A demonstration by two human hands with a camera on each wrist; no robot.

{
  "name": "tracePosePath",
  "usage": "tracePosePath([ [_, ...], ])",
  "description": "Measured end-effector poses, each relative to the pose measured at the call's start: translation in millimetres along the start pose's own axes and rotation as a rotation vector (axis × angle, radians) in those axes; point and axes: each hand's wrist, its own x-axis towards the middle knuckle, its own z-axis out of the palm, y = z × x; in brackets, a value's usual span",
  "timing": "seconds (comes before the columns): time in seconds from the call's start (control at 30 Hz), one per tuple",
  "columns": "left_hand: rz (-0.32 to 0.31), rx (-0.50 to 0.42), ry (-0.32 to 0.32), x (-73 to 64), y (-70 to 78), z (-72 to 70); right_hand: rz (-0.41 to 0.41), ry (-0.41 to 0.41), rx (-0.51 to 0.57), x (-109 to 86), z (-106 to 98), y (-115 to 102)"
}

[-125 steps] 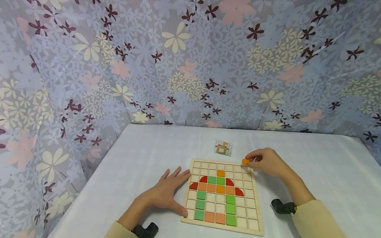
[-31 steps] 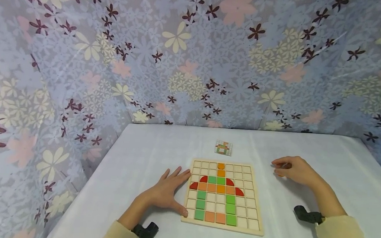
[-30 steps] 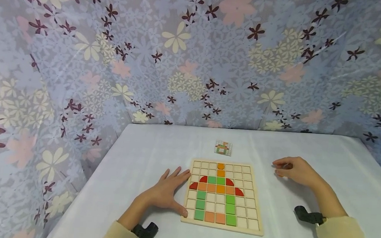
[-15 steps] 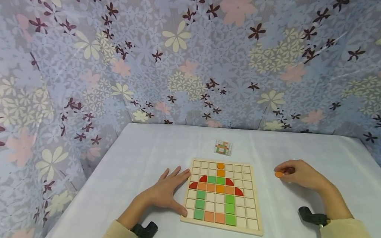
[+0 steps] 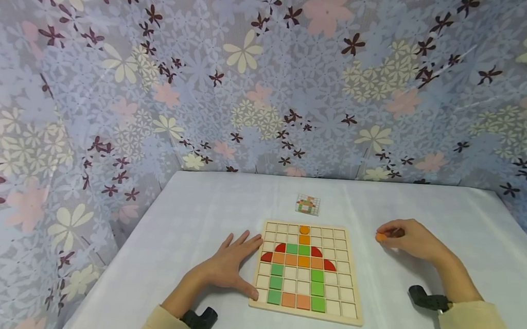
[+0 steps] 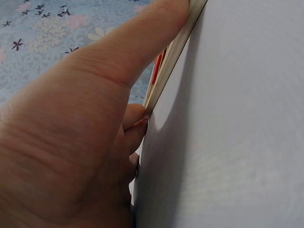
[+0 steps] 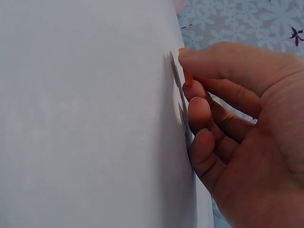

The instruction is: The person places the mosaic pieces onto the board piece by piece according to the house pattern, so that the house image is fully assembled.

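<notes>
My left hand (image 5: 227,267) lies at the left side of the wooden grid board (image 5: 355,301), fingers spread, with the thumb and a fingertip at its edge. In the left wrist view the thumb meets the board's rim (image 6: 168,64). Coloured tiles fill part of the grid: green squares (image 5: 317,288), orange and salmon squares, red quarter-rounds (image 5: 266,256), and one orange disc (image 5: 304,230) in the top row. Right of the board, my right hand (image 5: 413,238) pinches a small, thin orange piece (image 5: 380,237) between thumb and fingers; the right wrist view shows it edge-on (image 7: 186,71).
A small pattern card (image 5: 308,204) with a coloured grid lies behind the board. White cloth (image 5: 214,202) covers the table, and a flowered curtain (image 5: 260,81) hangs along its back edge. Each wrist wears a black device (image 5: 428,300).
Since the oldest frame, an orange disc has come to sit in the board's top row and my right hand has moved rightward. Lately the orange piece in it has shifted slightly; the left hand stays put.
</notes>
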Motion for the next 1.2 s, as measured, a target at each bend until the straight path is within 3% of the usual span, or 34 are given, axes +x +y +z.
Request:
tracePosePath([
  [1.2, -0.021, 0.003, -0.008, 0.3, -2.5, 1.9, -0.114, -0.025, 0.010, 31.1, 31.0, -43.0],
])
